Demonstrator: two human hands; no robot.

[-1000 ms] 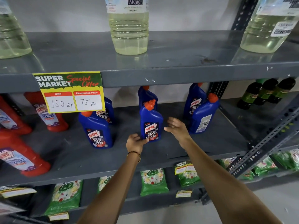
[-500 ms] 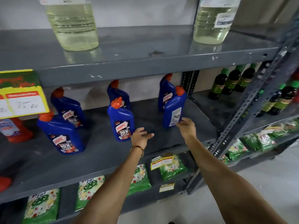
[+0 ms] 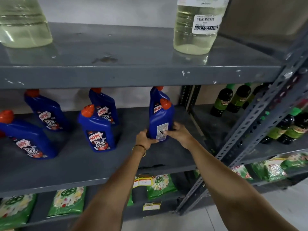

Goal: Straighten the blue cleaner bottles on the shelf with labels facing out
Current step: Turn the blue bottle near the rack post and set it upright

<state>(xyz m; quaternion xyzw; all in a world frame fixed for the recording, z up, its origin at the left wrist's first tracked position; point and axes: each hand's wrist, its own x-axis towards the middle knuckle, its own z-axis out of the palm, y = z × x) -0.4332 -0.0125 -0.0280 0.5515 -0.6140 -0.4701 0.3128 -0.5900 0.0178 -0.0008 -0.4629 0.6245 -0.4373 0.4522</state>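
Several blue cleaner bottles with orange caps stand on the grey middle shelf (image 3: 80, 165). The rightmost front bottle (image 3: 160, 120) shows its white back label. My left hand (image 3: 144, 139) grips its lower left side and my right hand (image 3: 178, 133) grips its lower right side. Right behind it stands another blue bottle (image 3: 154, 99), mostly hidden. A middle front bottle (image 3: 97, 130) and a far-left bottle (image 3: 26, 139) face out with their labels. Two more (image 3: 45, 110) (image 3: 105, 105) stand behind them.
Two large bottles of pale yellow liquid (image 3: 196, 25) (image 3: 23, 25) stand on the upper shelf. Dark green-capped bottles (image 3: 233, 99) fill the neighbouring rack at right, past a perforated upright (image 3: 260, 117). Green packets (image 3: 68, 200) lie on the bottom shelf.
The view has swung right. Both my hands moved from the middle front bottle to the rightmost front bottle and closed around its base.
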